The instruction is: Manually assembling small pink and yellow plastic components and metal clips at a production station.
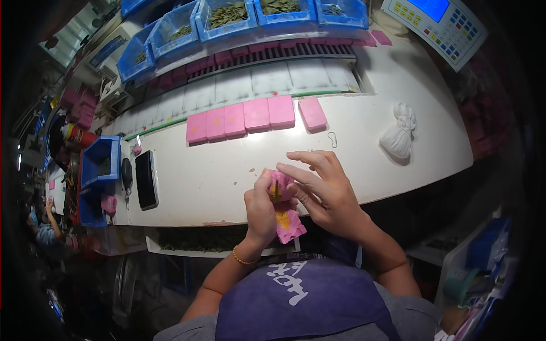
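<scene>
My left hand [261,207] is closed around a pink rubber mold [291,223] that lies opened in two parts, with yellow patches on its inner faces. The lower part hangs below the fingers, and its edge is jagged. A thin dark greenish strip shows on the upper part. My right hand [324,190] is beside it, fingers stretched and apart, thumb and index tips at the mold's upper part. Past my hands lies a row of pink blocks [257,114], some with small yellow marks, and a single pink block [312,113] sits just right of them.
Blue bins [227,31] with greenish pieces stand along the back. A white tied cloth pouch [398,136] lies right, below a keypad device [438,25]. On the left are a phone [146,181], a key fob [126,170] and another blue bin [101,165]. A tray [222,249] sits under the table edge.
</scene>
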The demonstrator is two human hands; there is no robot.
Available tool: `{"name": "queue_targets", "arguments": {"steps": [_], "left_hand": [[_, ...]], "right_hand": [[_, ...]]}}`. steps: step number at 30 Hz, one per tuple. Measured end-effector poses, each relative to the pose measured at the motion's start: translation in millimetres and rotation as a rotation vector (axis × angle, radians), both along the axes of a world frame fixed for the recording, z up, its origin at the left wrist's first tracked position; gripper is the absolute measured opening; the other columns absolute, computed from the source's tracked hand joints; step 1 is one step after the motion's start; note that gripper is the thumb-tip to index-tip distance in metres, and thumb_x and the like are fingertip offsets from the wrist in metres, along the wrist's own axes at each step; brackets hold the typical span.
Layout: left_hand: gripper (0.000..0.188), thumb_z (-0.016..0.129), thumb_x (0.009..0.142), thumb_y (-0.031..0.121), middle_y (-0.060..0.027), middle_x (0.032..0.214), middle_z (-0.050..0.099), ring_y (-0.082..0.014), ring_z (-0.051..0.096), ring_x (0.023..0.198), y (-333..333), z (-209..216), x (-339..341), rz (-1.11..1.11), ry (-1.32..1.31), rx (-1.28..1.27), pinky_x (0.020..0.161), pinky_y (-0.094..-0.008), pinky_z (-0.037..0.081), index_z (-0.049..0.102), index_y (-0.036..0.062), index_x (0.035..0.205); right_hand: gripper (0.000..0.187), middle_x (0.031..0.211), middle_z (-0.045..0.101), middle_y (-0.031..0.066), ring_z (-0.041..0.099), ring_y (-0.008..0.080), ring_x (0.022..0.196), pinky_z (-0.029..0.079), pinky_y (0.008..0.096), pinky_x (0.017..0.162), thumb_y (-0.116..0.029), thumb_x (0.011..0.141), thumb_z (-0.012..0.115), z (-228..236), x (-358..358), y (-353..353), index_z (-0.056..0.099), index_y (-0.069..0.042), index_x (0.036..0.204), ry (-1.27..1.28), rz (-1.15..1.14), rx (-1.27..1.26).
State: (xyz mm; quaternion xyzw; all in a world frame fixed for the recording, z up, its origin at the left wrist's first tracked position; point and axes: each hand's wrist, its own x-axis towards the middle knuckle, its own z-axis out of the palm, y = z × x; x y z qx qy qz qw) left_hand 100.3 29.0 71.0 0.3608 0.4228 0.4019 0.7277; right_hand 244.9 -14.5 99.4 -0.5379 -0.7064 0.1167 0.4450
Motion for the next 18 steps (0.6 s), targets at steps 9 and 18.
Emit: {"name": "queue_targets", "arguments": {"steps": [9, 18], "left_hand": [[0.051, 0.036, 0.105, 0.038, -0.0088, 0.075, 0.066, -0.0150, 0.065, 0.063, 0, -1, -2, -0.058, 0.105, 0.136, 0.060, -0.0283, 0.055, 0.064, -0.0012, 0.089], [0.054, 0.034, 0.105, 0.038, -0.0103, 0.070, 0.065, -0.0147, 0.062, 0.060, -1, -2, -3, -0.087, 0.101, 0.127, 0.056, -0.0280, 0.051, 0.064, -0.0020, 0.083]], "right_hand": [[0.032, 0.126, 0.058, 0.0120, 0.050, 0.0325, 0.114, 0.046, 0.0414, 0.095, -0.003, 0.081, 0.069, -11, 1, -1, 0.069, -0.009, 0.112, -0.003, 0.030, -0.018], [0.014, 0.127, 0.060, 0.0085, 0.048, 0.0279, 0.120, 0.037, 0.0399, 0.105, -0.019, 0.090, 0.066, -13, 5, 4, 0.071, -0.007, 0.095, 0.344, 0.117, -0.261]]}}
